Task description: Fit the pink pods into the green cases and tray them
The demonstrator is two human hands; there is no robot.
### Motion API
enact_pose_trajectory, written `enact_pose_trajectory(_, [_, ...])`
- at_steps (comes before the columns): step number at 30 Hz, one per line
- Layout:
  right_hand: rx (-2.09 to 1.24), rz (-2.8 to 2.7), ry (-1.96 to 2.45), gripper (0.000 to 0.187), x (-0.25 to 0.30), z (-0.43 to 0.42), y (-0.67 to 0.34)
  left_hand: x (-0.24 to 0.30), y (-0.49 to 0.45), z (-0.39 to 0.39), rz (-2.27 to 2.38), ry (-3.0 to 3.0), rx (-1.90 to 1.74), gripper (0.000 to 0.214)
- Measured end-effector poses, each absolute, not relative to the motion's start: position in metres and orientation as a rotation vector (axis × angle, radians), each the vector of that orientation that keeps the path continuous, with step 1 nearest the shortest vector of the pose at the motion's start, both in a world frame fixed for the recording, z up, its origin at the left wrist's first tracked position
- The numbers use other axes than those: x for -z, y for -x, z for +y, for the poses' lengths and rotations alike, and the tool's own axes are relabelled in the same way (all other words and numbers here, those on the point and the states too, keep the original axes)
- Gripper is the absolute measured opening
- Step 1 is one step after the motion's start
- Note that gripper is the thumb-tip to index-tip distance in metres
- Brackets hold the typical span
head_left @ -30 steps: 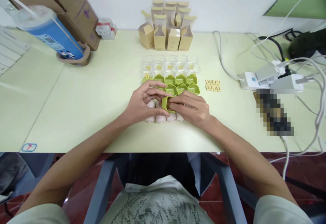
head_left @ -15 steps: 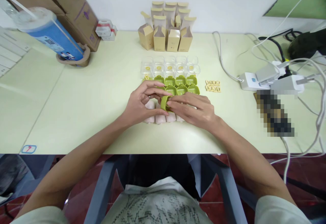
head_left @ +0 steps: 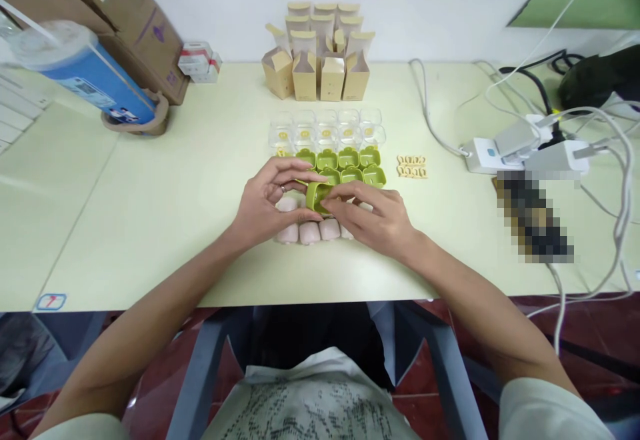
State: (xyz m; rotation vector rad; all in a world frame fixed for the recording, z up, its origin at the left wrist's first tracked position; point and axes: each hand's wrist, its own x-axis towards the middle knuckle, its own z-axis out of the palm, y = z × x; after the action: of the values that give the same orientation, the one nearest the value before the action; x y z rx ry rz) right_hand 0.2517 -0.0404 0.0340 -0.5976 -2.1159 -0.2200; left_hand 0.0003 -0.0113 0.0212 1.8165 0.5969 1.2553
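Note:
A small green plastic box [head_left: 314, 198] is tilted in my left hand [head_left: 267, 203], gripped between thumb and fingers, its opening turned to the right. My right hand [head_left: 373, 217] has its fingertips pinched together at that opening; whether they hold a small part is hidden. Behind the hands stand rows of similar green boxes [head_left: 349, 158], partly covered by my left fingers. Beneath the hands are pale pinkish rounded pieces [head_left: 310, 232] in rows, partly hidden. Clear plastic covers [head_left: 327, 132] with yellow marks stand beyond the green boxes. Small yellow pieces [head_left: 413, 167] lie to the right.
Open cardboard boxes [head_left: 331, 79] stand against the wall. At the left are a blue cup [head_left: 107, 87] in a holder, a large carton [head_left: 150, 33] and small white-red boxes [head_left: 199, 62]. A power strip [head_left: 480, 155] with cables and a blurred-out object [head_left: 535, 217] occupy the right.
My right fingertips have drawn back a little from inside the green box, so more of its interior shows. The whole view has shifted slightly; my left hand keeps its hold.

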Motion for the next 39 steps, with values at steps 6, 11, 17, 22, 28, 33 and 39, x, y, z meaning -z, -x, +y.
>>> enact_pose_trajectory(6, [0.097,-2.048,0.485,0.012,-0.035,-0.038,-0.25,-0.019,-0.002,-0.012,0.661,-1.788,-1.224,0.083])
enact_pose_trajectory(11, [0.145,-2.063,0.434,0.012,-0.034,-0.037,-0.249,-0.019,-0.004,-0.014,0.59,-1.778,-1.243,0.083])
enact_pose_trajectory(17, [0.409,-2.18,0.426,0.008,-0.036,-0.042,-0.253,-0.02,-0.002,-0.021,0.688,-1.802,-1.229,0.084])
enact_pose_trajectory(22, [0.482,-2.212,0.426,0.013,-0.039,-0.042,-0.255,-0.021,-0.003,-0.023,0.679,-1.843,-1.235,0.081])
enact_pose_trajectory(28, [0.62,-2.351,0.385,0.017,-0.046,-0.043,-0.257,-0.022,-0.003,-0.023,0.717,-1.877,-1.202,0.087])
enact_pose_trajectory(33, [0.387,-2.261,0.462,0.013,-0.037,-0.041,-0.254,-0.019,-0.004,-0.022,0.689,-1.836,-1.187,0.089])
enact_pose_trajectory(39, [0.165,-2.057,0.483,0.012,-0.027,-0.037,-0.245,-0.014,-0.006,-0.018,0.602,-1.71,-1.222,0.083])
